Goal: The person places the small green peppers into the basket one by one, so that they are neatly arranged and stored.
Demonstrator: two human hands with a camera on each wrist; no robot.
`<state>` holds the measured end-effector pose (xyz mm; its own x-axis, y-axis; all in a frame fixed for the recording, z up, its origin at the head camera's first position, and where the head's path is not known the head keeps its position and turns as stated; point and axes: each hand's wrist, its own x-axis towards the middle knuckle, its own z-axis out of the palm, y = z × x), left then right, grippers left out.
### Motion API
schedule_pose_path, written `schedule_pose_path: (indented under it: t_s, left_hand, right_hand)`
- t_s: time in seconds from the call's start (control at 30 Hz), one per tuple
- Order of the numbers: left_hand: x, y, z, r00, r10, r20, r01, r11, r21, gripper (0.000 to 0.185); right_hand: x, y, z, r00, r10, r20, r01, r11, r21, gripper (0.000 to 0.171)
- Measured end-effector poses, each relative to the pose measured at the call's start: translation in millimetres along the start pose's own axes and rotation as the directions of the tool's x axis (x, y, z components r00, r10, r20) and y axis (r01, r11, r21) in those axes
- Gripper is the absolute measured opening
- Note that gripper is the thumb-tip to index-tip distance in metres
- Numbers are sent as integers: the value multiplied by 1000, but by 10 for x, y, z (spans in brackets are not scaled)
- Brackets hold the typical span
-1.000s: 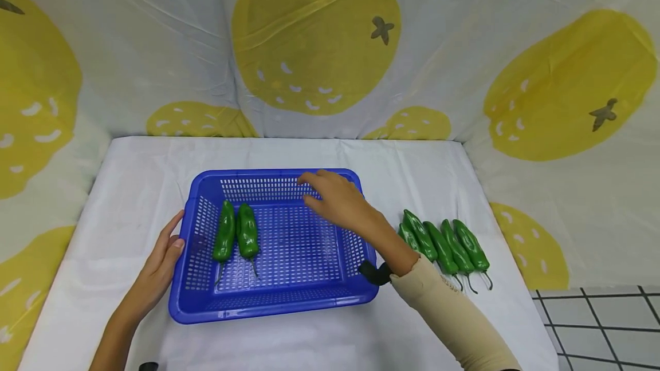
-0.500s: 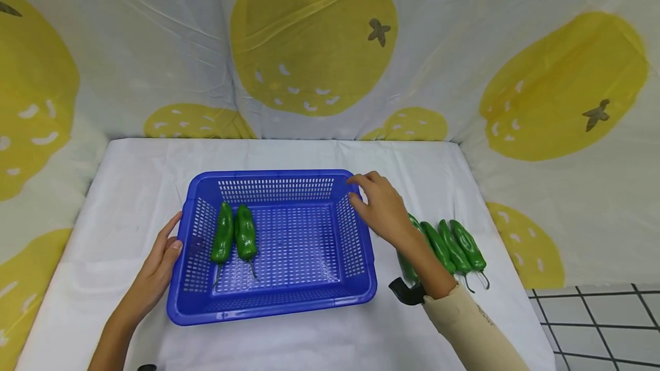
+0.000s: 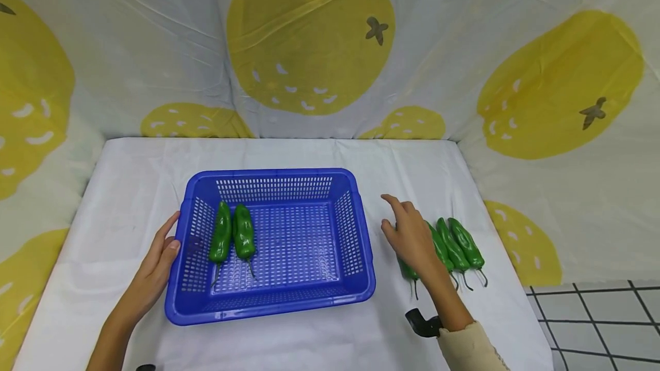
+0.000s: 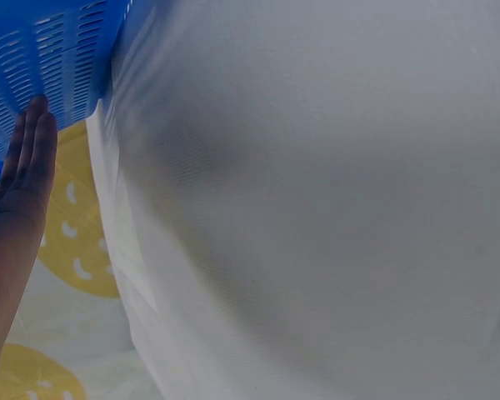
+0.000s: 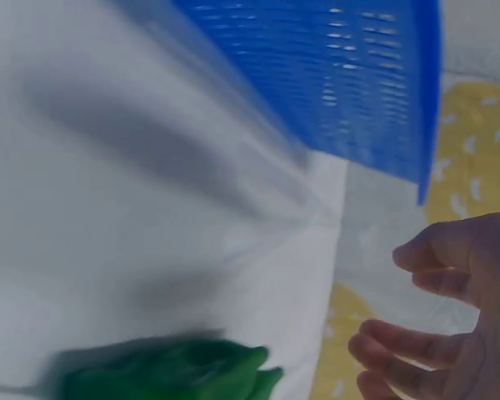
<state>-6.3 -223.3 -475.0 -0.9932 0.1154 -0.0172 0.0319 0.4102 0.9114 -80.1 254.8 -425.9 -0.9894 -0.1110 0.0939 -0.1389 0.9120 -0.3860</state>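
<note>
A blue perforated plastic basket [image 3: 271,174] stands on the white cloth, with two long green peppers [image 3: 221,232] side by side in its left part. My left hand [image 3: 154,265] rests against the basket's left side; in the left wrist view its straight fingers [image 4: 40,146] lie along the outer wall. Over the group of green peppers [image 3: 466,244] to the right of the basket, my right hand [image 3: 415,242] hovers with fingers spread and nothing held. It partly hides the leftmost peppers in the head view. The right wrist view shows a pepper [image 5: 179,371] below that hand.
White cloth [image 3: 289,336] covers the table. Behind and beside it hangs a pale curtain [image 3: 438,62] printed with yellow fruit. Tiled floor [image 3: 593,319] shows beyond the right edge. A black wrist mount [image 3: 424,323] sits at my right wrist.
My right hand has moved from above the basket rightward and toward me, to over the peppers on the cloth. The left hand has kept its place at the basket.
</note>
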Motion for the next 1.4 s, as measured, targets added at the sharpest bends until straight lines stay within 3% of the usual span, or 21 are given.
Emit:
schedule_pose_path:
  t_s: [0.3, 0.53, 0.7, 1.0, 1.4]
  left_hand:
    - [14, 0, 13, 1000, 15, -8, -15, 1000, -7, 57]
    - [19, -7, 16, 1000, 2, -8, -2, 1000, -3, 57]
    - [14, -10, 8, 1000, -11, 8, 11, 999, -52, 57]
    - [9, -10, 37, 1000, -13, 8, 13, 998, -59, 57]
    - [5, -15, 18, 1000, 6, -9, -6, 1000, -4, 57]
  right_hand:
    - [-251, 288, 170, 996, 82, -19, -83, 996, -43, 53]
    - [-324, 420, 189, 981, 188, 45, -186, 981, -57, 49]
    - [-322, 448, 188, 969, 231, 90, -227, 972, -61, 49]
    - [-344, 462, 244, 958, 243, 153, -227, 967, -115, 57]
    - [-365, 496, 271, 967, 205, 155, -195, 978, -77, 59]
